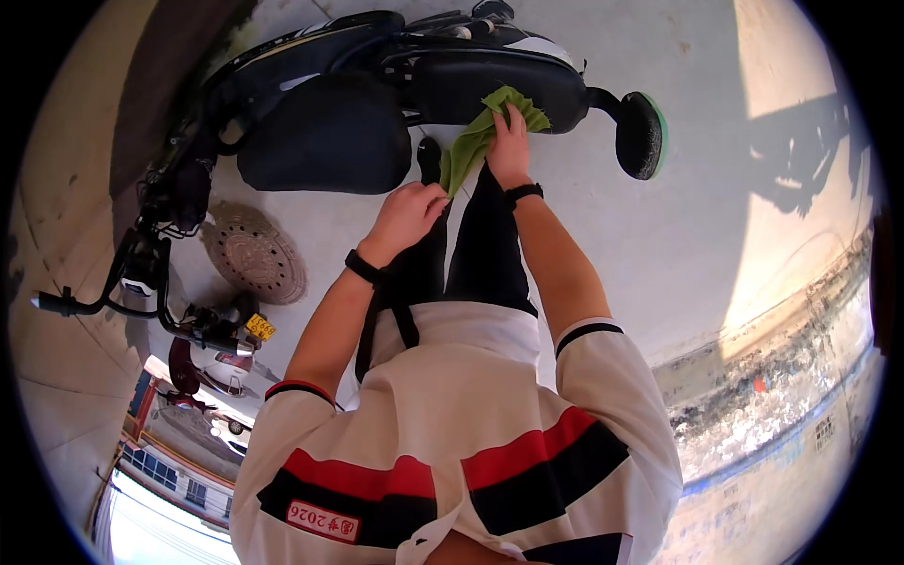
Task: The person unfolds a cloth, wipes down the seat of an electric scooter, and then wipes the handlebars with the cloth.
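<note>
A green cloth (468, 151) with frayed edges is stretched between my two hands. My left hand (407, 221) is closed, with its fingertips pinching the lower end of the cloth. Farther forward, my right hand (509, 151) grips the upper part of the cloth, over the near edge of a long black scooter seat (556, 89). The cloth's upper end lies against this seat. A wide black seat or pad (325, 132) is to the left of the cloth. Dark bands are around both my wrists.
Handlebars (71, 302) extend at the left, near a round manhole cover (254, 252) and a yellow plate (260, 327). A black rounded pad (640, 137) sticks out from the seat's right end. My legs are below the cloth. A weathered wall (753, 414) runs along the right.
</note>
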### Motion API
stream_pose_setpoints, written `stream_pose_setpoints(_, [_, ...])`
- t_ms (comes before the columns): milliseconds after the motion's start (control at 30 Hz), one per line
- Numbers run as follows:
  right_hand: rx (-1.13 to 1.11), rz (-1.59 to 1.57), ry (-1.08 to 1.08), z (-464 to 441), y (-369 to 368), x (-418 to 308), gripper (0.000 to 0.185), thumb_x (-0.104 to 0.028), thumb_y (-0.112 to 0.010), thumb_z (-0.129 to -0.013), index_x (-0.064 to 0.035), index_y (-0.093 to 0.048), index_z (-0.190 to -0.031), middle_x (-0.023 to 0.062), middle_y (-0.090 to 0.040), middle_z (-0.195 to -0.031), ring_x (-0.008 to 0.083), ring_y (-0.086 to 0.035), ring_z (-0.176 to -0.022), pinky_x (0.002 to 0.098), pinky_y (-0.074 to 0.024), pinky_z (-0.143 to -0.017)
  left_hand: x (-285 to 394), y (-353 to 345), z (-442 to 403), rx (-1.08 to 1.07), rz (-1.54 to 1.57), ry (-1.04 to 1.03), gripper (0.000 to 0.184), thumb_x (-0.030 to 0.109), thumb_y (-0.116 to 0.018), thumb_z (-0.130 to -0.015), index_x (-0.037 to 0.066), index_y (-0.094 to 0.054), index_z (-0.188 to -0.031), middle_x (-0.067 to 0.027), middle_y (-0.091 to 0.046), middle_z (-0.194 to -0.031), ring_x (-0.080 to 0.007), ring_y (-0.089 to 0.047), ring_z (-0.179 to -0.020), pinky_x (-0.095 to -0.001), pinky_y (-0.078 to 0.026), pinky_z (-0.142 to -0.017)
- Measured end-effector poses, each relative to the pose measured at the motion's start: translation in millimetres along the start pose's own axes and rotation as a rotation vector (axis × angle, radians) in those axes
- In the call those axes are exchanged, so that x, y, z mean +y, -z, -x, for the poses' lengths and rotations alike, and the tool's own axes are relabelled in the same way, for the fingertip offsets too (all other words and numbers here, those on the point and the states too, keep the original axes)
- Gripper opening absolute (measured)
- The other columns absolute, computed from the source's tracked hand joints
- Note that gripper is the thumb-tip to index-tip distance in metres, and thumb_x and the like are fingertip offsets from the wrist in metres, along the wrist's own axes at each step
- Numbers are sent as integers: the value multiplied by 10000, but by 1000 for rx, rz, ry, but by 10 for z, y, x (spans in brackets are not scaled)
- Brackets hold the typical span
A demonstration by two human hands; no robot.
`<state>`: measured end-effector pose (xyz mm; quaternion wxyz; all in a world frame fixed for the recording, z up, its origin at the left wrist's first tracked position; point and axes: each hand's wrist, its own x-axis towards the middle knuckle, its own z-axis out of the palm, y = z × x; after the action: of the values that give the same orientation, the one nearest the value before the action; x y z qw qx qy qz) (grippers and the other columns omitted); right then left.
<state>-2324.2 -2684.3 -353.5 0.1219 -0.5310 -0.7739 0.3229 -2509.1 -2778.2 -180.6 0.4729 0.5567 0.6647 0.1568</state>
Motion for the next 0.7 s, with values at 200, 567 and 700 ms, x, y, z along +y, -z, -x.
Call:
stream_pose_setpoints(200, [211, 43, -208, 144, 175, 355, 429, 30, -569, -770, -42, -555, -1192, 167, -501, -1257, 381, -482, -1166, 453, -428, -991, 63, -184, -80, -55, 6, -37, 71, 100, -662, -872, 41, -651, -909, -139, -612, -752, -319, -602, -717, -403, -472, -640])
stream_pose_setpoints(567, [-165, -382, 189, -151, -498, -423, 430, 89, -511, -763, -13, -593, -1173, 193, -569, -1178, 405, -537, -1121, 430, -445, -982, -37, -47, 156, 3, 24, 41, 80, 104, -661, -879, 31, -644, -908, -137, -611, -760, -318, -613, -711, -402, -483, -642])
stream_pose_setpoints(700, [-235, -392, 78, -194, -636, -637, 420, 74, -515, -777, -6, -577, -1185, 198, -546, -1205, 412, -537, -1118, 422, -457, -969, -62, 79, 214, 40, 33, 96, 77, 94, -662, -879, 24, -642, -904, -138, -624, -758, -312, -621, -706, -399, -487, -640])
